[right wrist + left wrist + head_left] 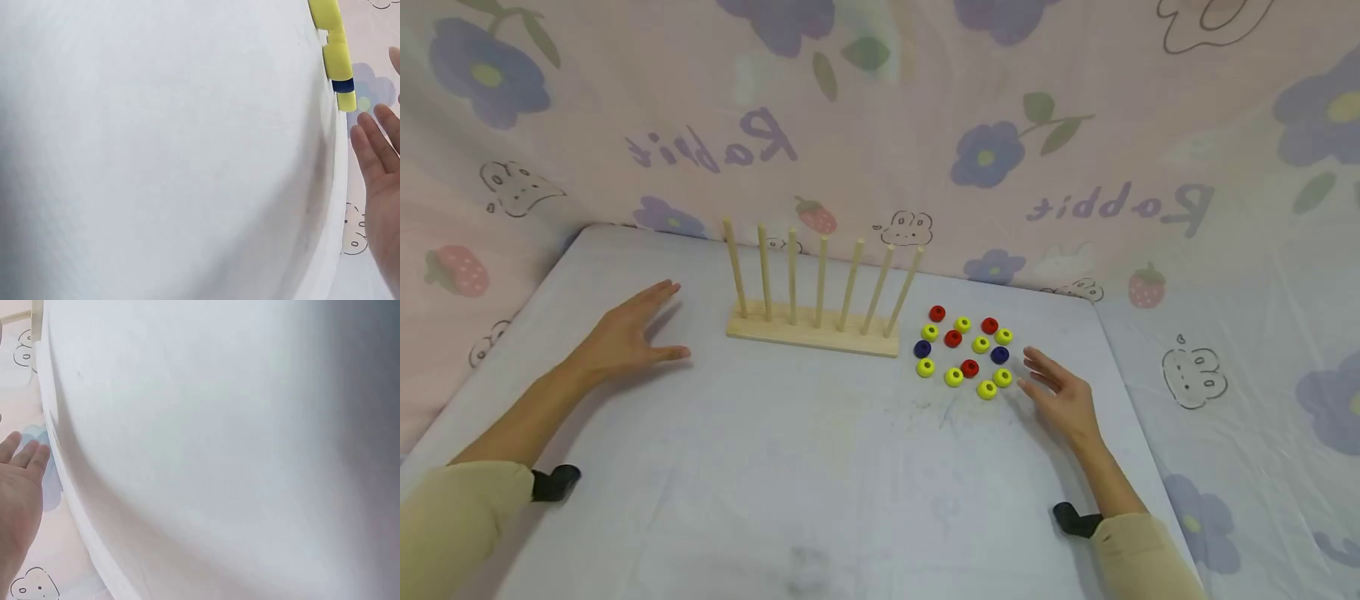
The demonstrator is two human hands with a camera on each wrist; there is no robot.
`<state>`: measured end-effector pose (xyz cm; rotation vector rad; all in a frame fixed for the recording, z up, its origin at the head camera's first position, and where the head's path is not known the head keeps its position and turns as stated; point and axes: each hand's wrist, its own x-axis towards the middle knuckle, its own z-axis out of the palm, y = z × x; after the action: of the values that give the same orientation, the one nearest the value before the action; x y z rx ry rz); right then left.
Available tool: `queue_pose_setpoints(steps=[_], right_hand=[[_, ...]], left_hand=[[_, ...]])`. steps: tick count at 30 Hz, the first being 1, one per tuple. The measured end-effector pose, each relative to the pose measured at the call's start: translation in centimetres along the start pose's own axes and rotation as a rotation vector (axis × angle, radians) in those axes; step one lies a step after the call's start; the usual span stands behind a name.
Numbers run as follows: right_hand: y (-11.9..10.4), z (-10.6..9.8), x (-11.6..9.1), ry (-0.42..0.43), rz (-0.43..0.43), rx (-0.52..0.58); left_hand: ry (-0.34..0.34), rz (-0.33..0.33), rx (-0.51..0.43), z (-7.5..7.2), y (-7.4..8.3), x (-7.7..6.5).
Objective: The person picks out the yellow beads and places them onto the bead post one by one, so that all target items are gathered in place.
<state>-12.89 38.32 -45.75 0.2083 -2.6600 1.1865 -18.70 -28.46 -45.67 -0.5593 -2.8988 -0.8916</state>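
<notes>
A pale wooden rack [812,332] with a row of several upright pegs stands toward the back of the table. To its right lies a loose cluster of ring-shaped beads: yellow beads [987,389], red beads [952,338] and dark blue beads [1000,355]. My left hand [625,337] is left of the rack, apart from it, fingers extended and thumb spread, holding nothing. Just right of the beads is my right hand [1063,400], its relaxed fingers close to the nearest yellow bead and nothing in its grasp. In the right wrist view, the fingers [369,147] show near some yellow beads [337,59].
White cloth covers the table [790,475]. Behind it and along both sides hangs a curtain [880,108] printed with flowers, rabbits and strawberries. A dark wrist mount [557,483] sits at the left sleeve, another wrist mount [1075,521] at the right.
</notes>
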Motion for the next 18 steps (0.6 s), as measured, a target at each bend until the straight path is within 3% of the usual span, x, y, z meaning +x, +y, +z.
queue_pose_setpoints(steps=[4, 12, 18], right_hand=[[-2.5, -0.2, -0.1, -0.013, 0.02, 0.082], [0.1, 0.5, 0.0, -0.028, 0.086, 0.141], [0.4, 0.7, 0.3, -0.128, 0.13, 0.123]], left_hand=[[0.008, -0.039, -0.094, 0.3, 0.5, 0.3], [-0.04, -0.09, -0.23, 0.5, 1.2, 1.3], [-0.093, -0.073, -0.297, 0.8, 2.0, 1.9]])
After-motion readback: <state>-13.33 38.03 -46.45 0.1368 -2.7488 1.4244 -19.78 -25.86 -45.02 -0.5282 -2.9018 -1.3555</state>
